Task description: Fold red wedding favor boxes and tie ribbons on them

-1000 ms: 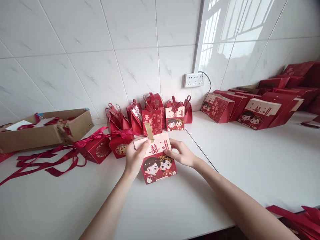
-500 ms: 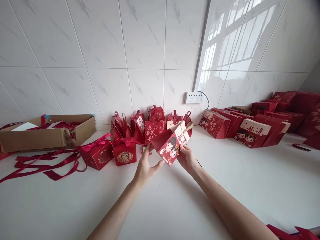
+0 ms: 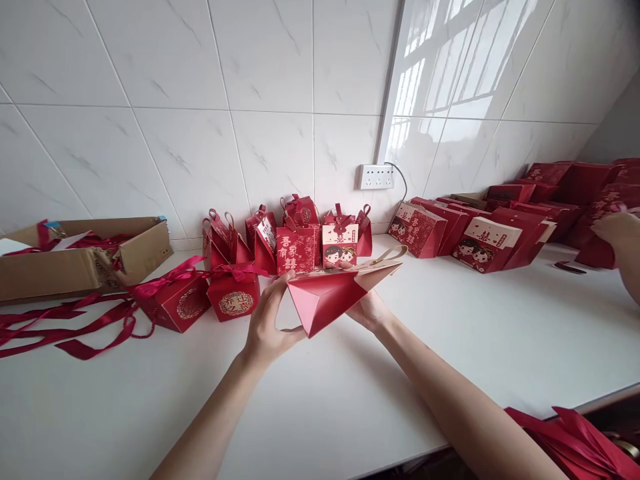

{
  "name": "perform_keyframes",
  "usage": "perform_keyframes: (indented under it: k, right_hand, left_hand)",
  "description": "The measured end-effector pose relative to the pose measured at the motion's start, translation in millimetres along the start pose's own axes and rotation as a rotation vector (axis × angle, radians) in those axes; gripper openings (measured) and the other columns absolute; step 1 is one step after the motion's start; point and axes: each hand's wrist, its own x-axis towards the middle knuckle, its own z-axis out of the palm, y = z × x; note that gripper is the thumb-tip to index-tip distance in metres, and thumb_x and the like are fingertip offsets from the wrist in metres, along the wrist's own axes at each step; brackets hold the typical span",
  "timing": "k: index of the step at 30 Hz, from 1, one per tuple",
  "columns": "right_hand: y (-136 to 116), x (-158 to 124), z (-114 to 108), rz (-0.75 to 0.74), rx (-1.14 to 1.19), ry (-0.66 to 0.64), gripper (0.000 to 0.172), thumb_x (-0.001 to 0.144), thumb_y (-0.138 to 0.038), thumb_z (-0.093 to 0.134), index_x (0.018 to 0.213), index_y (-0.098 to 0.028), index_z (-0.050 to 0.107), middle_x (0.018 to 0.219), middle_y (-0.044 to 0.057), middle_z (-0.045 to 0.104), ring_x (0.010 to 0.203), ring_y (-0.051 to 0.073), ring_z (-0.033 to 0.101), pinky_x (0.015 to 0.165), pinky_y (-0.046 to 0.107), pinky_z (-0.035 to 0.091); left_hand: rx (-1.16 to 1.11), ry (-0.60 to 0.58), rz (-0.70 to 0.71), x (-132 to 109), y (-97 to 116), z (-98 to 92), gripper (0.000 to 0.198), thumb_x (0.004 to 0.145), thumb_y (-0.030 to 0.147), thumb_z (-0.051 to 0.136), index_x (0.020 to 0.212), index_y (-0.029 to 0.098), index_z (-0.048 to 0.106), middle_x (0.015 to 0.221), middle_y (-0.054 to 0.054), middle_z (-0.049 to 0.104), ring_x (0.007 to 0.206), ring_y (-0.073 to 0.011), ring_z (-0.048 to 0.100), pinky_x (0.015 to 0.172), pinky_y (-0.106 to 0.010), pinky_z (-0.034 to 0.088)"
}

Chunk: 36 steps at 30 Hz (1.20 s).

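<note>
Between my two hands a red paper gift box (image 3: 327,301) is tipped so its side faces me, showing a folded triangular gusset. A pale ribbon loop (image 3: 395,255) sticks out at its right end. My left hand (image 3: 270,320) grips the left edge, thumb below and fingers above. My right hand (image 3: 369,308) holds it from behind on the right, its fingers partly hidden by the box. Just beyond stand a box with two cartoon figures (image 3: 340,247) and a red box with gold characters (image 3: 296,251).
At left lie a cardboard carton (image 3: 90,267) and loose red ribbons (image 3: 100,333) beside two bow-tied boxes (image 3: 234,293). Rows of red boxes (image 3: 480,243) stand at right. Another person's hand (image 3: 620,240) reaches in at the right edge. A power strip (image 3: 376,177) is on the wall.
The box in my hands has turned, from its printed front showing to its folded side facing me. Another person's hand has appeared at right. The view has shifted slightly.
</note>
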Motion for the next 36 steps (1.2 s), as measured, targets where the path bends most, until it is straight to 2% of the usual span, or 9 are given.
perform_keyframes:
  k: [15, 21, 29, 33, 36]
  right_hand:
    - [-0.1, 0.5, -0.8, 0.005, -0.006, -0.076, 0.041, 0.064, -0.026, 0.077, 0.102, -0.031, 0.062, 0.122, -0.001, 0.064, 0.115, 0.023, 0.058, 0.095, 0.040, 0.050]
    - [-2.1, -0.4, 1.7, 0.012, 0.005, -0.068, 0.039, 0.065, -0.030, 0.076, 0.101, -0.029, 0.061, 0.121, 0.000, 0.064, 0.113, 0.023, 0.058, 0.092, 0.038, 0.051]
    - [-4.6, -2.4, 3.8, 0.037, -0.030, -0.015, 0.038, 0.065, -0.029, 0.075, 0.101, -0.029, 0.061, 0.118, 0.000, 0.065, 0.107, 0.021, 0.061, 0.084, 0.035, 0.053]
    - [-3.1, -2.2, 3.1, 0.034, -0.032, -0.048, 0.041, 0.065, -0.029, 0.075, 0.103, -0.030, 0.061, 0.116, 0.001, 0.066, 0.106, 0.022, 0.061, 0.084, 0.036, 0.053]
    - [-2.9, -2.1, 3.0, 0.016, -0.026, -0.060, 0.037, 0.066, -0.031, 0.075, 0.100, -0.030, 0.063, 0.111, 0.001, 0.068, 0.100, 0.022, 0.063, 0.081, 0.037, 0.054]
  left_hand:
    - [-0.011, 0.023, 0.004, 0.3, 2.4, 0.2, 0.090, 0.068, 0.035, 0.079, 0.143, 0.016, 0.032, 0.117, -0.017, 0.063, 0.107, -0.0289, 0.062, 0.088, -0.040, 0.055]
    - [0.013, 0.014, 0.015, 0.4, 2.4, 0.1, 0.088, 0.069, 0.036, 0.077, 0.142, 0.016, 0.032, 0.116, -0.017, 0.063, 0.106, -0.0286, 0.063, 0.086, -0.039, 0.055]
    - [0.030, -0.006, -0.037, -1.5, 1.6, 1.1, 0.089, 0.068, 0.043, 0.077, 0.142, 0.020, 0.031, 0.115, -0.016, 0.063, 0.104, -0.0301, 0.064, 0.087, -0.042, 0.055]
    - [0.018, 0.000, -0.033, -2.2, 1.8, 0.9, 0.088, 0.069, 0.040, 0.076, 0.141, 0.020, 0.031, 0.117, -0.016, 0.062, 0.107, -0.0299, 0.063, 0.086, -0.040, 0.055]
    - [0.006, 0.010, -0.041, -4.2, 2.4, 1.2, 0.091, 0.067, 0.041, 0.078, 0.142, 0.020, 0.030, 0.117, -0.015, 0.061, 0.107, -0.0302, 0.062, 0.080, -0.037, 0.057]
